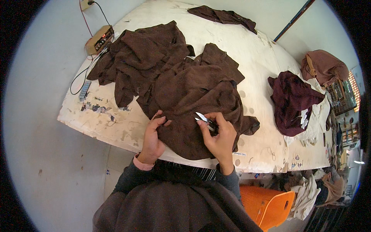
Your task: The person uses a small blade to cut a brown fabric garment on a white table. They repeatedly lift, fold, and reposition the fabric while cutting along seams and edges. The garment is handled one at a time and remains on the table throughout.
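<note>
A dark brown garment (193, 89) lies bunched on the pale table in front of me, its near edge hanging close to the table's front. My left hand (154, 135) grips the garment's left edge, thumb on top and fingers partly hidden by the cloth. In my right hand (220, 137) is a small pair of thread snips (203, 117), its silver blades apart and pointing up and left just above the cloth. Further back on the left, more brown cloth (147, 50) is heaped, touching or joined to the garment; I cannot tell which.
A brown strip of cloth (224, 17) lies at the table's far edge. Maroon cloth (293, 102) sits on white fabric at the right. A small electrical box (99, 40) with wires and a remote control (84, 89) are at the left. Below the table stands an orange plastic basket (266, 205).
</note>
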A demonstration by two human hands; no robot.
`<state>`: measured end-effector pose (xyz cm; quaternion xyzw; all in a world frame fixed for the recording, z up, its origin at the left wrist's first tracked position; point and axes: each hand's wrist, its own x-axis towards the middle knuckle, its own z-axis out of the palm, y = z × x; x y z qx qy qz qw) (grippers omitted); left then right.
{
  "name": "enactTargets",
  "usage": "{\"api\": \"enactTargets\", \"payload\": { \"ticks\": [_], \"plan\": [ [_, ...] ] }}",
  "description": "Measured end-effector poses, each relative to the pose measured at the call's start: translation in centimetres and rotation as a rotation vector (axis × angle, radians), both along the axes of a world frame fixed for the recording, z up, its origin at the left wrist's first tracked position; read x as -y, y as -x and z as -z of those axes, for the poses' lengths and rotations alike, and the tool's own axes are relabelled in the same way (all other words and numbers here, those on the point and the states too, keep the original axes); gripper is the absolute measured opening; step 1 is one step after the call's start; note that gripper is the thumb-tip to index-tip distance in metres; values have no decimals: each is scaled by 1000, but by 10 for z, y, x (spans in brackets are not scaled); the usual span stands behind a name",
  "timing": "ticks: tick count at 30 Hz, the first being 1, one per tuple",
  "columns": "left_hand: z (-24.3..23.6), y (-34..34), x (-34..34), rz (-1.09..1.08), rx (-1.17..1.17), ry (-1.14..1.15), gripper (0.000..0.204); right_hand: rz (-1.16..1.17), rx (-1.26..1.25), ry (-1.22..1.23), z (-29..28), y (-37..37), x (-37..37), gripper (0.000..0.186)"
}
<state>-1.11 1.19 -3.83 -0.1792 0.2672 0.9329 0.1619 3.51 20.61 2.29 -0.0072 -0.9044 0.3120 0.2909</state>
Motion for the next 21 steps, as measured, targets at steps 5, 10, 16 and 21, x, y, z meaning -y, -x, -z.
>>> {"api": "enactTargets", "payload": {
  "ticks": [5, 10, 16, 21],
  "plan": [
    [-8, -3, -1, 2, 0, -16, 28, -46, 7, -20, -5, 4, 12, 19],
    [-6, -3, 0, 13, -18, -46, 28, -14, -54, -57, 3, 8, 15, 14],
    [11, 0, 1, 9, -37, -15, 27, -13, -67, -32, 7, 4, 16, 15],
    [-6, -4, 4, -18, -17, 93, 26, 118, -137, 221, 8, 2, -10, 25]
  ]
}}
